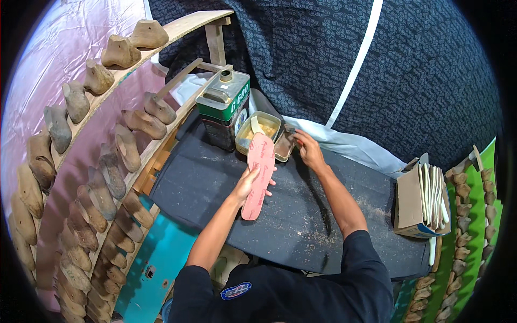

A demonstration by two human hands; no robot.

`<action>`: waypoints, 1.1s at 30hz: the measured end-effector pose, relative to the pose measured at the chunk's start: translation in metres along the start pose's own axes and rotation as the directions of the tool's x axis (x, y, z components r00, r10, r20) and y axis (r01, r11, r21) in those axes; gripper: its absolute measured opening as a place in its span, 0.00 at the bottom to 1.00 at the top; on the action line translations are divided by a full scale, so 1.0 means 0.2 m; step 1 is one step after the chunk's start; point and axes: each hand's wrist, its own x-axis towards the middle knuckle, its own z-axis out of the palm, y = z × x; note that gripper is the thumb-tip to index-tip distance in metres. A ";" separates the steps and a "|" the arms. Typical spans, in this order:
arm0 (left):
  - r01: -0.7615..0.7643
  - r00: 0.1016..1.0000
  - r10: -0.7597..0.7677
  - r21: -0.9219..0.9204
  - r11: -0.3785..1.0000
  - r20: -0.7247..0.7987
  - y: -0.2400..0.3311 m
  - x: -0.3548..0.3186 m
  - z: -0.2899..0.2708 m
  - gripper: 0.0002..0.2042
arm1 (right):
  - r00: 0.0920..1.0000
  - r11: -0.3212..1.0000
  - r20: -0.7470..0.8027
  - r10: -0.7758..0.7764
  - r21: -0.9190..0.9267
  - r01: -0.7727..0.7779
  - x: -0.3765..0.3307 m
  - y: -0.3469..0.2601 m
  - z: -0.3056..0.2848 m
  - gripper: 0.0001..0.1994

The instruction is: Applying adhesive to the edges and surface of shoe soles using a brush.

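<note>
My left hand (249, 182) is wrapped round a pink insole (260, 175), fingers at its right edge. It is held lengthwise over the table, printed face up. My right hand (309, 149) is at the rim of a small brown open container (284, 148), its fingers drawn together on a small dark thing (290, 131) that I cannot make out. Left of that, behind the insole's top end, stands a plastic tub (274, 118) with yellowish stuff inside and a pale flat handle (255, 125) sticking up. A green and black metal can (222, 110) stands beside the tub.
Wooden shoe lasts (111, 167) line curved shelves on the left. Pale scraps and dust lie on the dark cloth-covered table (312, 199). A cardboard box (407, 202) of white strips stands at the right end, near more lasts (462, 223) on green racks. A patterned dark curtain (301, 59) hangs behind.
</note>
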 end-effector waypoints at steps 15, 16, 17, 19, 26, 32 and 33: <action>-0.006 1.000 0.006 -0.069 0.998 0.003 -0.02 0.05 -0.04 0.26 | 0.974 0.938 -0.058 0.220 0.288 -0.195 -0.03 -0.05 -0.10 0.04; -0.010 1.000 0.009 -0.070 0.998 -0.001 -0.02 0.05 -0.04 0.26 | 0.984 0.961 -0.026 0.177 0.221 -0.167 -0.02 -0.07 -0.10 0.04; -0.004 1.000 0.004 -0.068 0.998 -0.001 -0.02 0.05 -0.03 0.26 | 0.983 0.961 -0.011 0.181 0.216 -0.175 -0.03 -0.07 -0.10 0.04; 0.000 1.000 0.000 -0.068 0.998 -0.003 -0.02 0.05 -0.02 0.26 | 0.980 0.956 -0.002 0.198 0.222 -0.193 -0.04 -0.06 -0.09 0.04; -0.004 1.000 0.003 -0.040 0.999 -0.017 -0.01 0.03 -0.04 0.26 | 0.964 0.924 -0.001 0.266 0.286 -0.254 -0.04 -0.03 -0.04 0.05; 0.005 1.000 -0.006 -0.043 0.999 -0.014 -0.02 0.03 -0.04 0.26 | 0.963 0.928 -0.014 0.270 0.269 -0.256 -0.06 0.00 -0.01 0.06; 0.009 1.000 -0.010 -0.046 0.999 -0.011 -0.02 0.03 -0.03 0.25 | 0.962 0.929 -0.015 0.271 0.267 -0.257 -0.07 0.02 -0.01 0.06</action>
